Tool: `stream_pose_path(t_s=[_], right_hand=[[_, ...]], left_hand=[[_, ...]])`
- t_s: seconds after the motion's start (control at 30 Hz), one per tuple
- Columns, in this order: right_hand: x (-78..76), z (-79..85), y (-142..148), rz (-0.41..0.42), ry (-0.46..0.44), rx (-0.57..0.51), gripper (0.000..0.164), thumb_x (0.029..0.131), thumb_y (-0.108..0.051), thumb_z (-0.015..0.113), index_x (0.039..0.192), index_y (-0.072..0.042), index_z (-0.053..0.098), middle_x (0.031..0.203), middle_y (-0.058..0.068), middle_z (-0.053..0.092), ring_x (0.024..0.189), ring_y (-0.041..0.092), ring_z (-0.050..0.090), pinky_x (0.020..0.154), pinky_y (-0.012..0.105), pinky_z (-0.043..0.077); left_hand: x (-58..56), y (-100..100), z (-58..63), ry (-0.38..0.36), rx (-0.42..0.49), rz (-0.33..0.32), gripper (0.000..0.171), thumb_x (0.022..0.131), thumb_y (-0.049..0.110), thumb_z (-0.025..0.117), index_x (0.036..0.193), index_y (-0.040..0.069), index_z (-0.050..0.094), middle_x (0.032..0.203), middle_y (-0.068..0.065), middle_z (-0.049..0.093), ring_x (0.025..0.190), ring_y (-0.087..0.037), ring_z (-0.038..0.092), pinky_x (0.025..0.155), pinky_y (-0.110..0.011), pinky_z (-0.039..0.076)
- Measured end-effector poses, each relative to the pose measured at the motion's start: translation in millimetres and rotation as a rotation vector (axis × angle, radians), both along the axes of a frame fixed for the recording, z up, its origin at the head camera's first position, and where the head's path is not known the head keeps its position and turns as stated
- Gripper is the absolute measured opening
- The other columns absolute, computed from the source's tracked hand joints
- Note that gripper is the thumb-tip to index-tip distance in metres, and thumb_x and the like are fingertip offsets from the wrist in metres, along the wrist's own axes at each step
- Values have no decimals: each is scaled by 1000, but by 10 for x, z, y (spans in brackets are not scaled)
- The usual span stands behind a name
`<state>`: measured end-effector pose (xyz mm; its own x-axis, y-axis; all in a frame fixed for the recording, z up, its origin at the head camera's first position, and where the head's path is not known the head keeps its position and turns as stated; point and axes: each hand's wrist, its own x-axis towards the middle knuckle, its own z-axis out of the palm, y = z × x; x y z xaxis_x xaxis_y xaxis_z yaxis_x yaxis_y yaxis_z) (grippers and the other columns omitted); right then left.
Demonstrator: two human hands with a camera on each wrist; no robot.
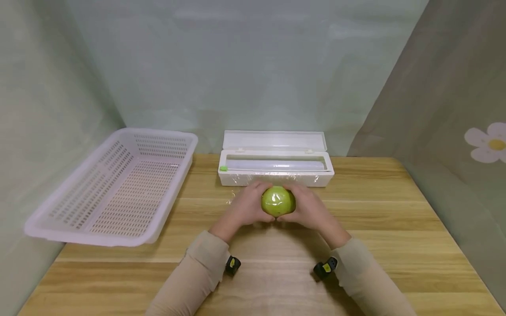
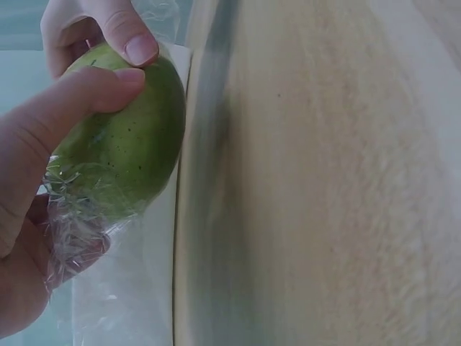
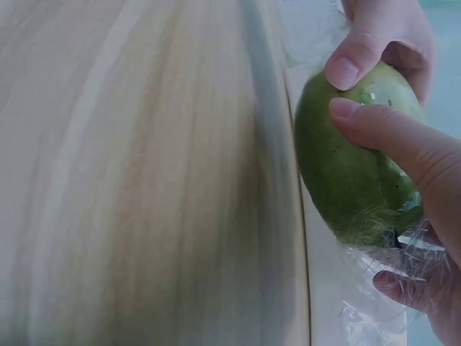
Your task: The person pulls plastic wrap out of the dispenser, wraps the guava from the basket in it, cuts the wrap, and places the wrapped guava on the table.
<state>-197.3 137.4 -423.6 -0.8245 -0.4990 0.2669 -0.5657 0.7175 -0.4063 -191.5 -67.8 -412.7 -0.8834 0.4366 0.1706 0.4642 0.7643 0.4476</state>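
Observation:
A round green fruit [image 1: 276,201] with small dark specks is held between both hands above the table. Clear plastic wrap [image 2: 79,216] covers part of its skin and hangs crumpled around the fingers. My left hand [image 1: 253,204] grips the fruit's left side, its thumb pressing on the near face. From the other side my right hand [image 1: 306,205] grips it the same way, the two thumb tips close together in the wrist views. Just behind the hands stands a white cling film box [image 1: 276,179], lid up, a roll of film [image 1: 276,165] inside.
A white slatted plastic basket [image 1: 158,219] stands at the left of the wooden table [image 1: 395,245]. A green slider [image 1: 223,168] sits at the left end of the film box. Pale sheeting [image 1: 257,66] hangs behind and at both sides.

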Motion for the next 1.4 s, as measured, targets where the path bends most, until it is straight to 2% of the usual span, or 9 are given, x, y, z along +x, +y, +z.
stream_pose_path(t_s=[0.17, 0.4, 0.83, 1.1, 1.4], right_hand=[[17, 10, -2, -8, -40, 1, 82, 59, -43, 87, 125, -7, 54, 126, 8, 59, 114, 25, 56, 97, 43, 47], [42, 29, 7, -18, -83, 10, 88, 58, -46, 87, 128, -6, 53, 132, 12, 56, 119, 29, 54, 100, 45, 45], [15, 84, 14, 20, -120, 0, 84, 55, -46, 88, 122, -4, 59, 119, 7, 63, 108, 22, 59, 94, 40, 48], [-4, 84, 33, 62, -171, -31, 79, 56, -43, 89, 121, -10, 61, 115, 0, 65, 100, 13, 59, 89, 35, 48], [4, 106, 50, 96, -176, -34, 75, 56, -47, 88, 119, -17, 62, 106, -9, 65, 91, 7, 58, 81, 29, 48]], left_hand=[[5, -7, -8, -26, -2, -3, 87, 56, 39, 89, 129, 7, 53, 121, -8, 57, 104, -22, 58, 89, -38, 51], [-3, -4, -11, -36, 19, -33, 84, 53, 37, 89, 125, 7, 56, 120, -6, 60, 105, -19, 58, 89, -36, 50], [-37, -2, 34, -85, 27, -60, 75, 52, 38, 88, 115, 7, 62, 104, -2, 64, 93, -15, 57, 81, -31, 50], [-50, -2, 50, -122, 40, -99, 63, 53, 39, 88, 106, 12, 65, 92, 5, 64, 81, -9, 56, 74, -26, 49], [-33, -8, 69, -196, 50, -79, 68, 53, 39, 88, 113, 15, 65, 91, 8, 65, 80, -7, 56, 72, -24, 48]])
